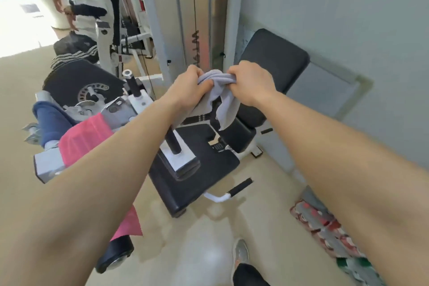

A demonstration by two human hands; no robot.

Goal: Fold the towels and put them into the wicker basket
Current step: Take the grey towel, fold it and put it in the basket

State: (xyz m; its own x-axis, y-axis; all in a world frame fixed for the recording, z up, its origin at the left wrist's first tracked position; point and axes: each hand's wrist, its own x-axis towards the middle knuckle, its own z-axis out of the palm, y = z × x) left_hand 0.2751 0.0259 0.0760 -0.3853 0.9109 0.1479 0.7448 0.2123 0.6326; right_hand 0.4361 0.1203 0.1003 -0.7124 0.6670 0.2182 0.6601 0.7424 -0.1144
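the left hand [189, 87] and right hand [251, 82] are held up close together, fingers [232, 75] of each curled tight round a bunched soft pale-grey cloth towel [228, 105]. its loose tail hangs below the fingers, above a black padded gym seat [199, 169]. a bright pink cloth towel [86, 137] lies draped on the machine, lower left of them.

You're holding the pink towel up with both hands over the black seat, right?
No, it is the grey towel that the left hand and right hand grip over the black seat, as the head view shows; the pink towel lies on the machine.
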